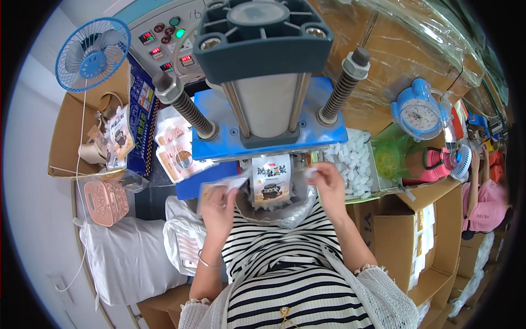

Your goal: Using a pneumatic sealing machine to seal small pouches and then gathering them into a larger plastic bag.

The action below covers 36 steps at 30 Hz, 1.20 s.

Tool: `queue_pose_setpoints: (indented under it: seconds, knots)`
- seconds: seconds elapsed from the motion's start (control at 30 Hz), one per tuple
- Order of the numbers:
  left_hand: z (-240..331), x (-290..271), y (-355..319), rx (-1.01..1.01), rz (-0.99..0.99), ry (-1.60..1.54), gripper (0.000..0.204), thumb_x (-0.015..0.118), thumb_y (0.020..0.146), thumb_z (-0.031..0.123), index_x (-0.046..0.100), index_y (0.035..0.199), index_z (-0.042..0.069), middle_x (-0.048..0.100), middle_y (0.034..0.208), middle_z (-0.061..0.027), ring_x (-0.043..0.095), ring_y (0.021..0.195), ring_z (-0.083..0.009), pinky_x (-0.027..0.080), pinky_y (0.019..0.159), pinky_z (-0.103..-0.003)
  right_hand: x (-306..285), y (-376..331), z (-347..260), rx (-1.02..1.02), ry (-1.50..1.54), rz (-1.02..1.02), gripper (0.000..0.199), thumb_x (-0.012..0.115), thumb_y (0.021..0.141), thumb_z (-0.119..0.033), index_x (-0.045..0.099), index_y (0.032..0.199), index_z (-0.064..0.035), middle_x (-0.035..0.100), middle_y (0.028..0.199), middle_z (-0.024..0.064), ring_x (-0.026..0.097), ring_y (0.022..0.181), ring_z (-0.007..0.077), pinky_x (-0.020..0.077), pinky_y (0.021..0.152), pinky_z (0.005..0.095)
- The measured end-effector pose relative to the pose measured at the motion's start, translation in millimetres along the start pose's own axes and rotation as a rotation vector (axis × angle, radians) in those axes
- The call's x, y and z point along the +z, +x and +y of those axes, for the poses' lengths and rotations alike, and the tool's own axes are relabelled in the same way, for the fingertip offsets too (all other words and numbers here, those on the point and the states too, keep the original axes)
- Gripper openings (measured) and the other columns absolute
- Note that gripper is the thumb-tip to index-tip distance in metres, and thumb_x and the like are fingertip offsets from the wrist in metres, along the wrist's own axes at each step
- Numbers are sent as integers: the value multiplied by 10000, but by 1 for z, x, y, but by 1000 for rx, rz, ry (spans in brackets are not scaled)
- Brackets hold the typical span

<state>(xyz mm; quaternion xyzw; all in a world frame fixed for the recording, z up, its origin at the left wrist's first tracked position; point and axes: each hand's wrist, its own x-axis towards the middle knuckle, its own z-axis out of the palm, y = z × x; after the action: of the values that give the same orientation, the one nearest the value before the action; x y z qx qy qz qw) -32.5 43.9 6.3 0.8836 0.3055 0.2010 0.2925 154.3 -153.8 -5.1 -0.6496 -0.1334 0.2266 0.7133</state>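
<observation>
Beneath the blue plate of a press machine (268, 123), a printed white pouch (271, 186) stands upright between a seated worker's hands, above a crumpled clear plastic bag (298, 211) in her lap. Her left hand (218, 207) pinches a flat white packet (230, 185) between thumb and fingers; her right hand (329, 183) has its fingers closed on a small white piece at the pouch's upper right corner. More printed pouches (175, 148) lie heaped left of the press, and a tray of small white sachets (353, 159) sits just right of it. A control panel (164, 41) with red displays rises behind, flanked by a blue desk fan (92, 55) and a blue alarm clock (419, 115). Open cardboard boxes (422, 241) crowd the right side, where another person in pink (487, 203) works. A white sack (129, 257) slumps at the lower left.
</observation>
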Motion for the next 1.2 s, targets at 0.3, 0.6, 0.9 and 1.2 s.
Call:
queue_pose_setpoints:
  seconds: [0.3, 0.6, 0.9, 1.2]
  knots:
    - [38, 47, -7, -350, -181, -823, 152, 686, 898, 131, 657, 825, 2, 597, 730, 44, 480, 676, -17, 376, 574, -195, 42, 20, -13, -180, -324, -361, 250, 514, 957, -17, 554, 1203, 7, 665, 1055, 108, 625, 1019, 171, 471, 903, 285]
    - [29, 73, 5, -365, -140, -765, 221, 677, 910, 173, 659, 794, -14, 531, 644, 83, 398, 597, 2, 325, 522, -182, 34, 17, 9, -188, -492, -117, 228, 589, 919, -84, 601, 1141, -36, 666, 949, 112, 644, 955, 236, 489, 836, 313]
    - [24, 54, 45, -189, -139, -195, 341, 728, 847, 311, 657, 818, -22, 632, 696, -38, 547, 585, -172, 424, 547, -326, -32, 35, 8, -262, -1538, 128, 179, 611, 780, -54, 597, 953, -11, 607, 956, 155, 622, 840, 305, 512, 697, 414]
    - [-39, 35, 8, 247, 194, 589, 662, 743, 776, 389, 529, 1255, -16, 510, 1324, -178, 496, 1152, -400, 412, 960, -460, -48, 39, 1, -111, -887, 177, 147, 613, 847, -59, 596, 984, -9, 618, 964, 125, 619, 822, 208, 518, 714, 332]
